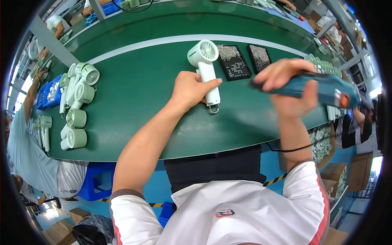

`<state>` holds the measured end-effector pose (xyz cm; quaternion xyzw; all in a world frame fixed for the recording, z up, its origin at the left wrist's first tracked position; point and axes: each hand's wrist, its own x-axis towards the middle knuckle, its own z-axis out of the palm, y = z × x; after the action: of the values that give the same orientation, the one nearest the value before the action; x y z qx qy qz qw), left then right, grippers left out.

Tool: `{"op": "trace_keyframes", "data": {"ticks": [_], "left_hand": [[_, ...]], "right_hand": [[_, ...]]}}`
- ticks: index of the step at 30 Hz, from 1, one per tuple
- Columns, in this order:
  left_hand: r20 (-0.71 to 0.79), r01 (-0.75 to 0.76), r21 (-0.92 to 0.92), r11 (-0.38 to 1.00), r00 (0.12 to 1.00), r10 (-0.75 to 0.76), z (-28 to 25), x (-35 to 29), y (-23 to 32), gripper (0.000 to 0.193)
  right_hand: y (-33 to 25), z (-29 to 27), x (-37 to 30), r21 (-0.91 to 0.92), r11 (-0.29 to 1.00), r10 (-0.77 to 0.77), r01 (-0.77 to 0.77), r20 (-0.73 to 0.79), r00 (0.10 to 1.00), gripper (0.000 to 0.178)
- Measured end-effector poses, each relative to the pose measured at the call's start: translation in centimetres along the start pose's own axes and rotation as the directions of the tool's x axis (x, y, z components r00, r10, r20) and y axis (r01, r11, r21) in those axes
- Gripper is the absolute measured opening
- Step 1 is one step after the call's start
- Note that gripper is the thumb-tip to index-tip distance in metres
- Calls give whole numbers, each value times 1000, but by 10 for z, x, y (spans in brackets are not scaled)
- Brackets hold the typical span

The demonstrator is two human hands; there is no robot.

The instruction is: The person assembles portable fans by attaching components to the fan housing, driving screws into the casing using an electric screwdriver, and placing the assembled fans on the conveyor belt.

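Note:
A white handheld fan (209, 77) with a round grilled head lies on the green bench, a metal loop at its handle's lower end. My left hand (190, 88) is closed around the handle, thumb laid across it. My right hand (294, 87) grips a teal electric screwdriver (322, 87), its dark tip pointing left and blurred by motion. The tool is held above the bench, apart from the fan. Two black screw trays, a larger one (234, 62) and a smaller one (259, 58), sit beyond, filled with small metal screws.
Several pale green fans (81, 94) are grouped on the bench's left side. Blue bins (52, 92) stand farther left beside a co-worker (30, 143). More fan parts (326, 67) crowd the right end. A black cord (294, 150) hangs below my right forearm.

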<state>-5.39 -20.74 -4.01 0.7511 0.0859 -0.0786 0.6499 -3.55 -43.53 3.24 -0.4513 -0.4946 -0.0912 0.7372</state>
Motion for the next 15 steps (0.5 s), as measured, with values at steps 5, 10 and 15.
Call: {"op": "trace_keyframes", "data": {"ticks": [5,10,15], "left_hand": [[-130,-225,244,943,956,262,8,-4,6,41],[-243,-279,317,907,900,362,13,-14,14,41],[-205,-251,380,890,915,346,12,-18,15,46]], "right_hand": [[-55,-133,-33,-926,323,-151,196,154,976,54],[-35,-176,-67,-990,140,213,30,59,975,40],[-31,-210,-73,-997,81,524,14,54,850,53]]}}
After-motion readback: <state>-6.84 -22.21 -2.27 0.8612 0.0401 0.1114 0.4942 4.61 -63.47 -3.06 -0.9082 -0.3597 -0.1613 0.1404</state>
